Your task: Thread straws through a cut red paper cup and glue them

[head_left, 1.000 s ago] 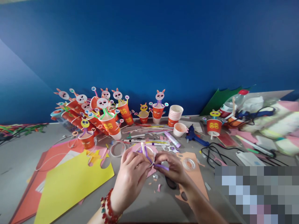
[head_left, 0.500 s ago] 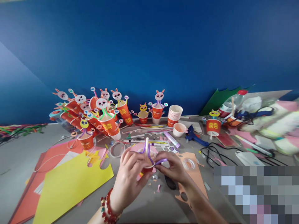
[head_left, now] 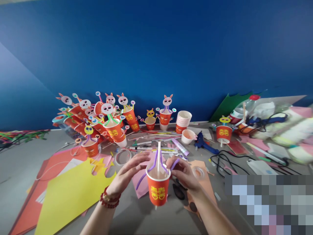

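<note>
A red paper cup with yellow characters is upright in front of me. A white stick runs up through it, and a short end shows below its base. Purple pipe cleaners rise inside the cup and stick out past both sides of its rim. My right hand is closed at the right rim, beside the bent purple pipe cleaner there; its fingertips are partly hidden. To the left of the cup, my left hand has its fingers stretched out, holding nothing.
Several finished cup figures crowd the back left. Behind my hands are stacked cups, a blue glue gun, pens and tape. Yellow paper covers the left; black-handled scissors and a black cable lie right.
My left hand has let go of the cup and drawn away to the left. The cup now stands upright with its front in full view, lower and slightly right.
</note>
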Demonstrator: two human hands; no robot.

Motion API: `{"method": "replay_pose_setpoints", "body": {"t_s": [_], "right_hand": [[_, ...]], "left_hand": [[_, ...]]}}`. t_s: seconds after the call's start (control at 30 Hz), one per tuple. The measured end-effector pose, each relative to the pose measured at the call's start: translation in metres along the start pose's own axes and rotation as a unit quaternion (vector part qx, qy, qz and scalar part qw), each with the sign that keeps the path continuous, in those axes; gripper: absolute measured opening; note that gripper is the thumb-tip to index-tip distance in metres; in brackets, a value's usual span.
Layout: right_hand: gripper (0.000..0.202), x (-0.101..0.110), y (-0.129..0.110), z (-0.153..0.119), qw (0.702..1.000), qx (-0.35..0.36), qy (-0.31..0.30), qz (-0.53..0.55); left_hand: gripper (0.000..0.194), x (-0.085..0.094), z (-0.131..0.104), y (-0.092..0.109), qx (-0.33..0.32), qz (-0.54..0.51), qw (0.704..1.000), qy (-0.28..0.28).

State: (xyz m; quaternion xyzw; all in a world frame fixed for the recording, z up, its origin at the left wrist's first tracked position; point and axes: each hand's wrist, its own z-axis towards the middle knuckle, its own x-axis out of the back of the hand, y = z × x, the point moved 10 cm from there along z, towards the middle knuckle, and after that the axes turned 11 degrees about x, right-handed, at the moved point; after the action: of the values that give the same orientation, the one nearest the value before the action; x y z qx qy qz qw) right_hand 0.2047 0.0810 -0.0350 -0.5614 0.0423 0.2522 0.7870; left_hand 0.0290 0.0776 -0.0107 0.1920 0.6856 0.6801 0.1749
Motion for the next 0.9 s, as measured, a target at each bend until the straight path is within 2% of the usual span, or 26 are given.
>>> {"method": "replay_pose_setpoints", "body": {"t_s": [0.2,0.43,0.53,0.63,0.7,0.77,0.8,0.83,0.9], "right_hand": [[0.025,-0.003,0.009,0.002,0.996,-0.024,0.025,0.078],[0.017,0.004,0.018,0.004,0.997,-0.018,0.052,0.056],[0.028,0.011,0.023,0.008,0.998,-0.007,0.054,0.03],[0.036,0.03,0.006,0.01,0.987,0.079,0.115,-0.08],[0.033,0.038,-0.025,0.003,0.948,0.177,0.17,-0.202],[0.028,0.021,-0.059,-0.007,0.89,0.276,0.159,-0.326],[0.026,0.004,-0.073,-0.011,0.857,0.326,0.121,-0.38],[0.026,-0.019,-0.08,-0.014,0.825,0.364,0.059,-0.428],[0.026,-0.054,-0.083,-0.019,0.773,0.403,-0.043,-0.488]], "left_hand": [[0.024,-0.017,-0.002,0.028,-0.063,0.113,0.99,-0.05],[0.013,-0.025,0.003,0.034,-0.124,0.075,0.986,-0.076],[0.012,-0.021,0.004,0.036,-0.139,0.068,0.986,-0.063],[0.009,-0.011,0.005,0.037,-0.152,0.085,0.985,-0.019],[0.008,-0.006,0.005,0.035,-0.155,0.114,0.981,0.013],[0.009,-0.002,0.006,0.032,-0.144,0.144,0.978,0.043],[0.009,-0.001,0.007,0.03,-0.135,0.157,0.977,0.058],[0.009,0.0,0.007,0.029,-0.127,0.168,0.975,0.07],[0.009,-0.002,0.007,0.031,-0.12,0.192,0.97,0.093]]}}
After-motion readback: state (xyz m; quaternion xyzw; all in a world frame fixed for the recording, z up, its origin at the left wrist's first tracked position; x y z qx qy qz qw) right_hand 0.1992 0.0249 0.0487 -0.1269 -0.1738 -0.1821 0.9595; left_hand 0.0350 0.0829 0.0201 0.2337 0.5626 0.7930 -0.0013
